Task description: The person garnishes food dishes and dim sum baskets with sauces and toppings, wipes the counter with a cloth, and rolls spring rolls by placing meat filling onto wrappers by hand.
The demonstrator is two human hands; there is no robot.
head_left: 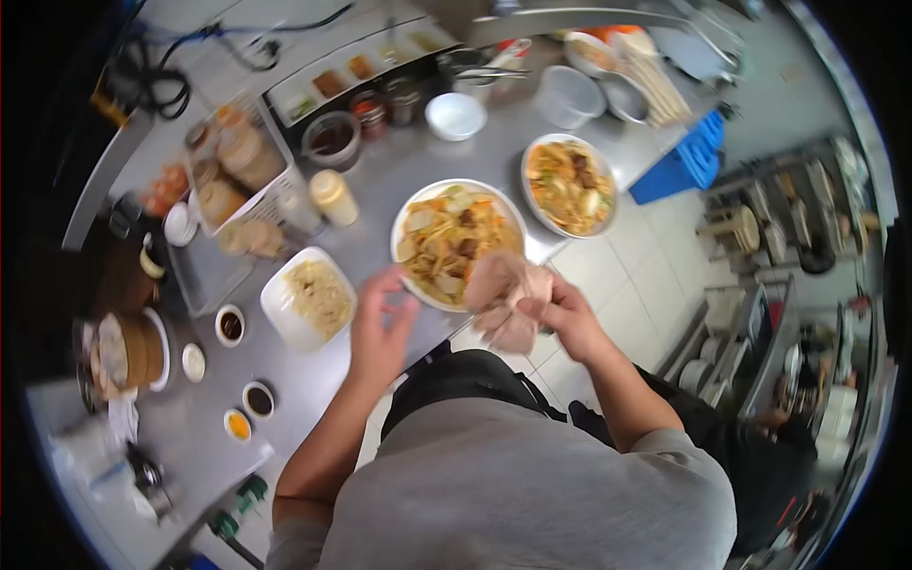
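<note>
My right hand (568,318) grips a bunched, pinkish-beige cloth (508,304), which hangs over the near rim of a round plate (403,268) of stir-fried noodles (461,233). Whether the cloth touches the rim I cannot tell. My left hand (384,318), slightly blurred, is just left of that plate with its fingers apart and nothing in them. Beyond the cloth, near the counter's edge, stands a second, oval plate (613,204) of noodles with vegetables and meat. To the left of my left hand is a white square bowl (275,309) of pale rice or noodles.
Small sauce cups (230,325), a squeeze bottle (333,198) and a bin of bottles (271,190) stand on the steel counter (313,408). A white bowl (456,116) is at the back. On the right are a blue bin (679,161), shelves and a person in black (731,465).
</note>
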